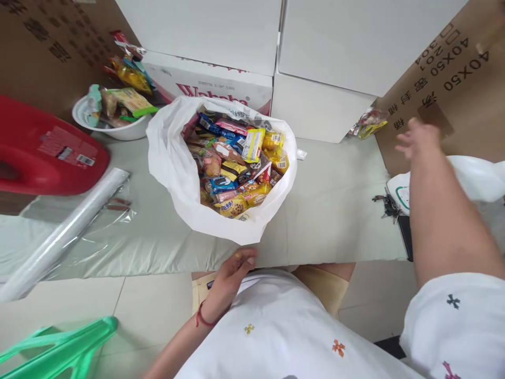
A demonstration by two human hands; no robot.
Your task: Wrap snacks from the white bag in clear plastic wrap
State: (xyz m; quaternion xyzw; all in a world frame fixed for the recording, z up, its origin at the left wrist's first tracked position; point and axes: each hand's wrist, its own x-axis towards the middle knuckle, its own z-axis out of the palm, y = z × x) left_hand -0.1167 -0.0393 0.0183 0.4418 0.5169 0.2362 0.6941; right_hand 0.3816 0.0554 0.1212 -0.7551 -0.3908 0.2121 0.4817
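Observation:
A white plastic bag (232, 229) stands wide open on the cloth-covered table, full of small wrapped snacks (236, 163) in yellow, blue, pink and brown packaging. At the table's front edge, just below the bag, rests my left hand (232, 271), its thumb lying close against the bent fingers; nothing shows in its grip. My right hand (420, 139) is stretched out at the far right, fingers apart and holding nothing. Behind it is a cardboard box (418, 105). A few wrapped pieces (369, 123) lie to the left of that hand, against the boxes.
On the left are a white bowl (130, 131) of snacks, a red jug (59, 152) and a roll of clear film (71, 226). White boxes (323, 105) line the back. Keys (389, 205) lie beneath my right forearm. A green stool (71, 347) stands on the floor.

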